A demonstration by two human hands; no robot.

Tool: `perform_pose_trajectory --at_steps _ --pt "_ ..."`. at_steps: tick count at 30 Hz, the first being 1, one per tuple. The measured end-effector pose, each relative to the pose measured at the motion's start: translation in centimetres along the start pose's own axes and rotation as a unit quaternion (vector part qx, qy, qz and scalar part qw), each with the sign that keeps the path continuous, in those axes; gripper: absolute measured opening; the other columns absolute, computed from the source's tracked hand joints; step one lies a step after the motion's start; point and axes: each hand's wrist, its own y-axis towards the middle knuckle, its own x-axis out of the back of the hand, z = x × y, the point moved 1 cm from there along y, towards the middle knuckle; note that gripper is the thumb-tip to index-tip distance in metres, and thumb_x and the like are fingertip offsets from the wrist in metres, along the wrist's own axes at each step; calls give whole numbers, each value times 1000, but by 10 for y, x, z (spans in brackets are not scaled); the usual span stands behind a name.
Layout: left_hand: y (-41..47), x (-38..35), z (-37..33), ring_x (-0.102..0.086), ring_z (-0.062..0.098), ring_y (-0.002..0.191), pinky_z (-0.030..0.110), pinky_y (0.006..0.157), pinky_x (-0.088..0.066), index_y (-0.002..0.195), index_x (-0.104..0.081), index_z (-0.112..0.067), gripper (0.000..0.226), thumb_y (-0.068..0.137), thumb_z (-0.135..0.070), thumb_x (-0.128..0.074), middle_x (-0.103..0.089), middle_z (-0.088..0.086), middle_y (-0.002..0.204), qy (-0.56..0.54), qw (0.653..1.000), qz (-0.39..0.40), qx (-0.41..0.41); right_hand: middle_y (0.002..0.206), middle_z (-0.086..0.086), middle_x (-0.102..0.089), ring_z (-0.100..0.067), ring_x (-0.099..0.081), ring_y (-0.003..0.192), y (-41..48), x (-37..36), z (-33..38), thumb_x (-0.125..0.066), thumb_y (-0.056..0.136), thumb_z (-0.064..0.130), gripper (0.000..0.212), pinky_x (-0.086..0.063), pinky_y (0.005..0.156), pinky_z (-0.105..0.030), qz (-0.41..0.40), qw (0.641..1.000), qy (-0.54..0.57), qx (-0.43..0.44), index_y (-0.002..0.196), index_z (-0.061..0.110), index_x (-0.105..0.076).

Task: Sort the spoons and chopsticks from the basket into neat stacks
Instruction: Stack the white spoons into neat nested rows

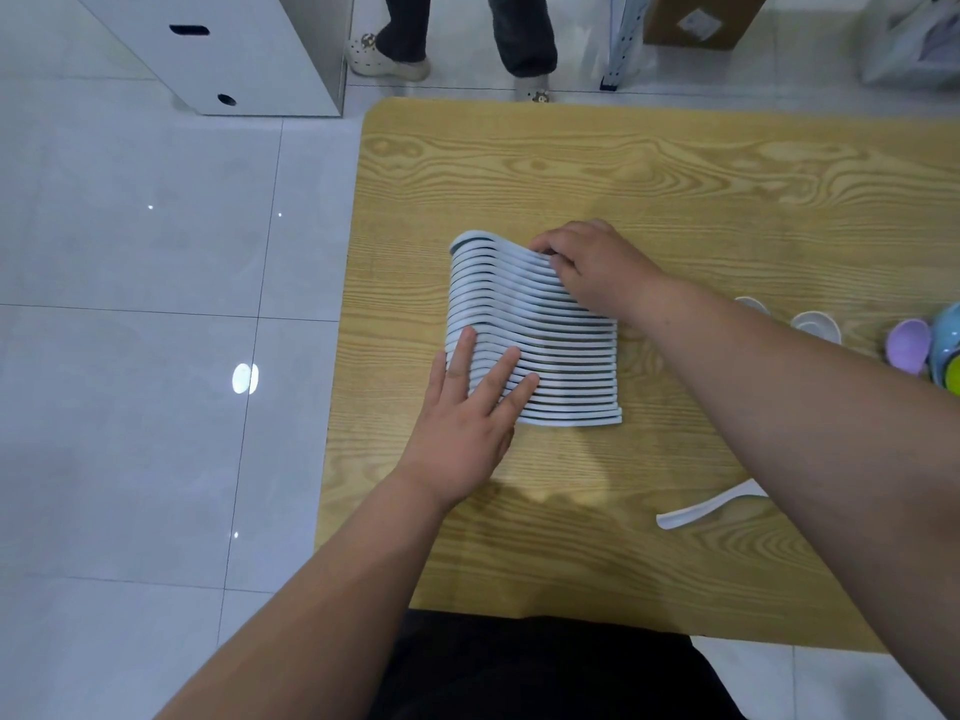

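As I stand by the table (pixel 649 168), these are the things I notice around the work. One loose spoon (pixel 709 509), white, lies on the near right part. The right forearm crosses over one end of it, so I see only the other end. Beyond the same forearm, two more spoons (pixel 813 323) show only their bowls, and the arm hides their handles. A purple spoon (pixel 908 346) lies near the right edge, touching a blue vessel (pixel 946 332). On the floor past the far edge stand a white cabinet (pixel 234 54) and a cardboard box (pixel 701 18). Between them another person (pixel 405 33), in pale clogs, stands just beside the table.

The blue vessel is cut off at the side, so I see only a part. Something yellow-green shows at its lower part, but I cannot tell if it is inside or beside.

The row (pixel 550 350) of white spoons lies on the left middle of the table. They are nested one behind the other, bowls to the left and handles to the right. The left hand (pixel 467 407) rests flat on the near bowl ends, with fingers straight and spread, gripping nothing. The right hand (pixel 592 267) is at the far end. Its fingers are curled over the handles of the farthest spoons, with the thumb on the far side, and it grips them.
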Motion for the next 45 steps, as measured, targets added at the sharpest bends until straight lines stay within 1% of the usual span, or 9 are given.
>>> perform_pose_trajectory --at_steps 3,8,12,16,19,22,29,38,45 --pt "-1 0 -1 -10 55 146 69 115 -15 146 -48 -24 52 95 -29 -58 -35 6 159 -1 1000 -2 0 135 4 -60 -21 -47 130 0 11 1 -45 104 18 37 -33 109 -31 16 1000 13 -5 136 27 -60" --pt "-1 2 -2 -8 54 147 69 115 -14 147 -47 -24 55 94 -30 -59 -33 6 160 0 1000 7 6 126 14 -66 -6 -57 115 4 25 -2 -53 102 16 35 -41 94 -22 56 986 140 -71 123 38 -69" --pt "-1 1 -1 -9 54 147 70 114 -18 147 -47 -24 54 95 -30 -58 -34 6 160 1 1000 10 7 124 14 -67 -5 -58 112 6 31 2 -53 102 17 34 -41 89 -19 56 989 123 -65 118 41 -72" --pt "-1 1 -2 -9 54 147 70 113 -19 148 -47 -24 54 95 -30 -58 -34 6 159 -2 1000 10 9 133 10 -62 -10 -54 122 4 31 4 -50 103 17 35 -36 96 -20 57 995 65 -47 127 35 -68" --pt "-1 1 -2 -10 54 146 71 113 -19 147 -47 -23 54 95 -29 -59 -35 7 159 -4 1000 2 7 136 2 -58 -18 -49 129 -4 20 3 -46 102 16 38 -33 102 -24 28 999 38 -22 135 27 -62" --pt "-1 1 -2 -10 55 146 71 113 -19 148 -47 -23 53 96 -28 -57 -34 7 159 -2 1000 -5 6 135 -2 -56 -26 -42 131 -12 4 0 -47 99 21 42 -31 109 -33 -3 1000 22 -9 140 25 -56" --pt "1 3 -3 -14 52 147 69 112 -22 147 -48 -26 55 93 -30 -58 -36 6 158 2 1000 -6 9 143 -10 -48 -32 -37 135 -25 -20 4 -48 101 34 57 -27 115 -43 -47 997 -67 13 152 10 -39" --pt "8 16 -9 -17 49 147 66 116 -17 146 -49 -20 64 84 -34 -62 -40 9 155 33 998 37 41 150 -9 -43 -31 -33 141 -28 -22 4 -44 102 43 64 -21 117 -43 -58 992 -110 17 155 9 -30" --pt "15 26 -9 -19 47 147 65 118 -14 146 -48 -21 71 84 -47 -66 -40 12 155 31 998 47 43 154 -8 -38 -29 -30 144 -26 -18 2 -45 98 53 73 -21 117 -45 -59 990 -130 9 156 12 -27"
